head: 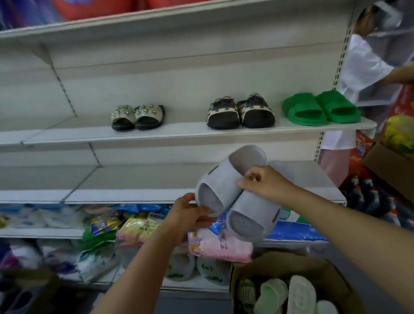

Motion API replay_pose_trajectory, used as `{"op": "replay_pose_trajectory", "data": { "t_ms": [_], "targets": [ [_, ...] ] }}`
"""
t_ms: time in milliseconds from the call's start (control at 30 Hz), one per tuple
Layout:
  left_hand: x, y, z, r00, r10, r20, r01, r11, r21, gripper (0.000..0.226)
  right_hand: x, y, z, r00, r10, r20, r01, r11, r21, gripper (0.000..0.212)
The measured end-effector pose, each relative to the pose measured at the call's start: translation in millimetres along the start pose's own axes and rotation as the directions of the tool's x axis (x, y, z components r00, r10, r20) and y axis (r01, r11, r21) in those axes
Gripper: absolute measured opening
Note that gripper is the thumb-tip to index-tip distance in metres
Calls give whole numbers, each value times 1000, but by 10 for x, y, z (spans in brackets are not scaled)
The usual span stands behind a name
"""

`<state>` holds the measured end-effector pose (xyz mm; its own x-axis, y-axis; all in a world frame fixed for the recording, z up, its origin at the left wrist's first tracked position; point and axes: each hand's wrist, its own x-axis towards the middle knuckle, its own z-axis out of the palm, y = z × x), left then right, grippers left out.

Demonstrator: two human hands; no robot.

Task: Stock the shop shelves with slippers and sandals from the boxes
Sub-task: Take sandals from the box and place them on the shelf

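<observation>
Stocking barely begun: 3 pairs on upper shelf [175, 132], left hand [192, 212] and right hand [261, 182] each gripping grey slippers [230, 191], box [329, 270] still holding many.

Upper shelf [78, 136], left half: bare board, open from the front.
Upper shelf, right half: three pairs in a row, studded sandals [137, 117], black patterned sandals [240, 112], green slides [320, 108]; wide gap between the first two, the last two near each other.
Middle shelf [120, 184]: bare on the left; the right part is screened by grey slides [235, 194] held in front of it.
Lower shelf: packed with bagged goods [103, 226].
Near right, floor: open cardboard box [333, 265] of slippers.
Far right: person in white [358, 67] at the shelf end.
</observation>
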<state>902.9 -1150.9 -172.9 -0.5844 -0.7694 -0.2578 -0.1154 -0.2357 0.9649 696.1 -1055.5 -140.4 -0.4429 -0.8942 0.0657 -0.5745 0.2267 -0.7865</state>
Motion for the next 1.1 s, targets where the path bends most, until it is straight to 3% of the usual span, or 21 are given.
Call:
{"op": "replay_pose_trajectory", "data": {
  "t_ms": [133,333,467,600,767,1100],
  "targets": [
    [-81,100,-325,999,30,15,-30,1000,-1,31,247,-268,245,995,-90,-30,84,983,-162,16],
    [-31,307,-1018,993,115,-22,-114,992,46,52,528,-870,610,993,-116,-24,108,971,-215,17],
    [-31,547,-1583,971,238,-12,-229,947,226,76,700,-1373,918,991,-133,11,131,958,-257,17],
    [-24,781,-2101,946,321,47,-318,892,321,61,823,-1812,1176,987,-162,-10,154,951,-268,15],
    [47,1005,-2512,933,340,116,-359,868,343,58,973,-2166,1311,979,-200,-48,173,926,-337,18],
    [618,1361,-2476,900,368,234,-431,835,343,48,1422,-2321,920,984,-174,-26,146,891,-430,16]
  ]
}}
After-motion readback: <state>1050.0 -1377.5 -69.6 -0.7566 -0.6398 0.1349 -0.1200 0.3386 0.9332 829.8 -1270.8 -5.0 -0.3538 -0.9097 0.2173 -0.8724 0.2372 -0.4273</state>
